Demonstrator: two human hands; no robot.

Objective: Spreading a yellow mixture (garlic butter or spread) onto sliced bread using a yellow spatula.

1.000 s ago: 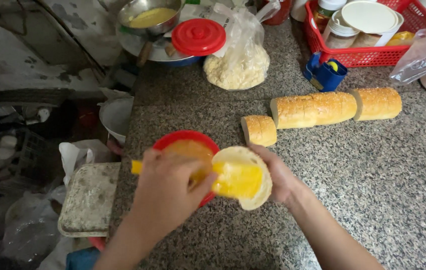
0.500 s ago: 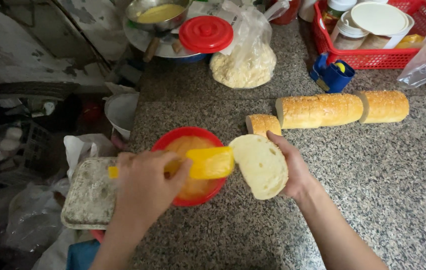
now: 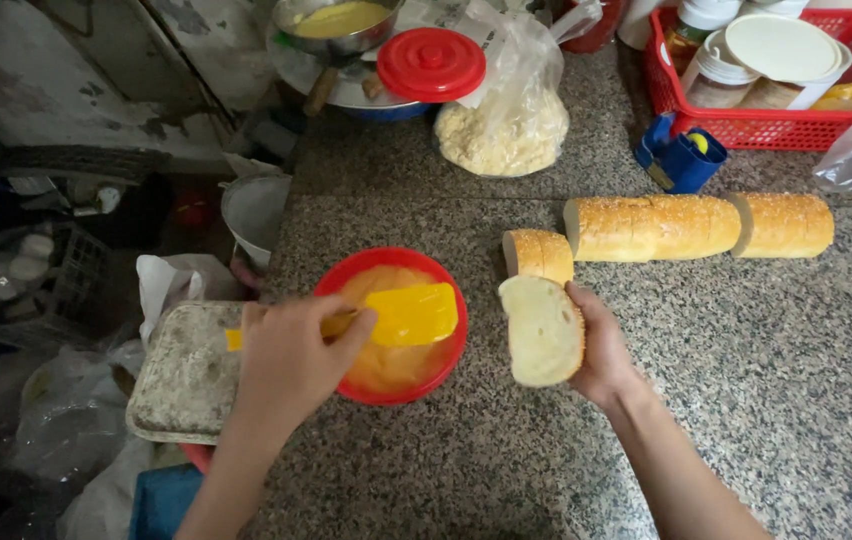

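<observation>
A second ago the yellow spatula (image 3: 401, 315) lay flat against the cut face of the bread slice (image 3: 543, 330), spreading on it. Now the left hand (image 3: 291, 360) has drawn the spatula away to the left, and its blade sits over the red bowl (image 3: 391, 325) of orange-yellow spread, apart from the bread. The right hand (image 3: 601, 345) has shifted the slice a little to the right, away from the bowl, so its pale cut face shows bare and whole, just below the short end piece of bread (image 3: 538, 255) on the granite counter.
</observation>
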